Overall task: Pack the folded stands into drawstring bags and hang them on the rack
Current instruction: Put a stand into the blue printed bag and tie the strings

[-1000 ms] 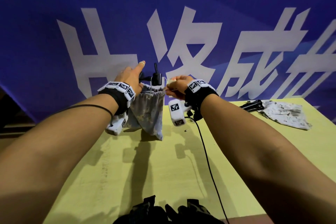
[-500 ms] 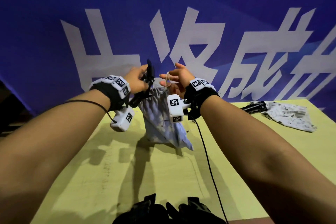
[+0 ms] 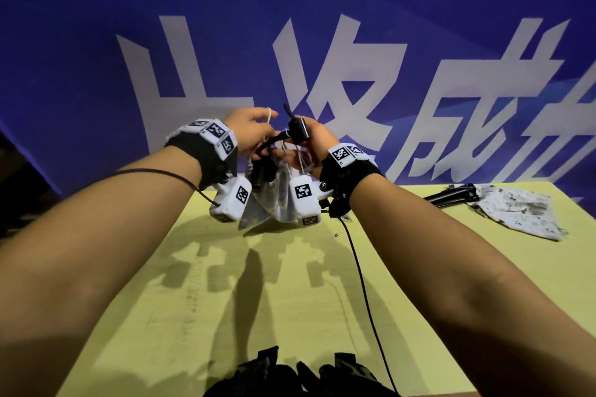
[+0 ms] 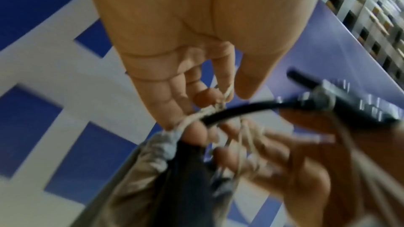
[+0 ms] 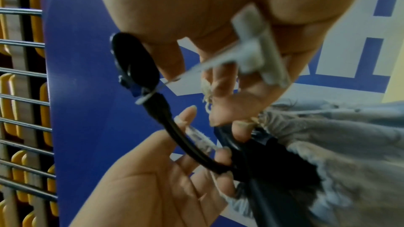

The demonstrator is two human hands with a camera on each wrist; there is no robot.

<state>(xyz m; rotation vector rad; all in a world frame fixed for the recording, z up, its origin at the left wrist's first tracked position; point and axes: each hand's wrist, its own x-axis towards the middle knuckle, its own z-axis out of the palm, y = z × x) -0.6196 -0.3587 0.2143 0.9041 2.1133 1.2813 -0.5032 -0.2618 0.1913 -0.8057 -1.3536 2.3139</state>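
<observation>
I hold a grey drawstring bag point(image 3: 274, 200) up above the yellow table point(image 3: 274, 300) between both hands. A black folded stand point(image 3: 264, 171) sits in it, with its curved neck point(image 4: 240, 111) and head point(image 3: 298, 132) sticking out of the mouth. My left hand point(image 3: 254, 135) pinches the pale drawstring point(image 4: 225, 96), and a loop of it runs over a finger. My right hand point(image 3: 311, 143) grips the stand's head point(image 5: 135, 65) with the thumb, and its fingers curl at the bag's gathered mouth point(image 5: 284, 127). The left hand point(image 5: 153, 179) shows below in the right wrist view.
A second black stand point(image 3: 451, 196) and a patterned bag point(image 3: 516, 213) lie at the table's far right. A black cable point(image 3: 361, 284) trails from my right wrist across the table. Dark fabric point(image 3: 290, 374) lies at the near edge. A blue banner stands behind, with a wire rack point(image 5: 22, 92) beside it.
The hands have drawn closer together. The stand's head has passed from the left hand's side to the right hand. The bag now hangs bunched up and higher off the table.
</observation>
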